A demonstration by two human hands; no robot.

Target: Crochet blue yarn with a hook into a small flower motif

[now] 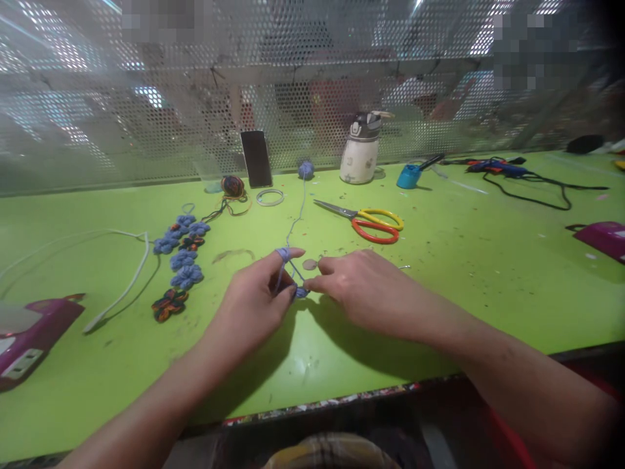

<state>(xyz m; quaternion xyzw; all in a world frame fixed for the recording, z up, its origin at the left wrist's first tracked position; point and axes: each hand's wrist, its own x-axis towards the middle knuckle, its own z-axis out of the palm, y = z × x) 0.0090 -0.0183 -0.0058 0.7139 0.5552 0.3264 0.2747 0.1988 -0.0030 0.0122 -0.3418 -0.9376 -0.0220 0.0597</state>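
My left hand (258, 286) pinches a small purple crochet piece (301, 292) between thumb and fingers. Purple yarn (295, 225) is wound round its index finger and runs back to a purple yarn ball (306, 170). Close against the piece, my right hand (354, 283) is closed on a thin crochet hook (405, 267); only its silver end shows past the hand, and the tip is hidden. To the left lie several purple crochet flowers (185, 276) and dark multicoloured ones (169, 305). Scissors (375, 225) with yellow and red handles lie beyond my right hand.
At the back, a phone (256, 159) leans on the perforated metal screen, near a multicoloured yarn ball (233, 187), a white bottle (360, 153) and a blue pot (409, 176). A white cable (129, 286) and purple power strip (43, 332) lie left; a blue tool (502, 168) lies far right.
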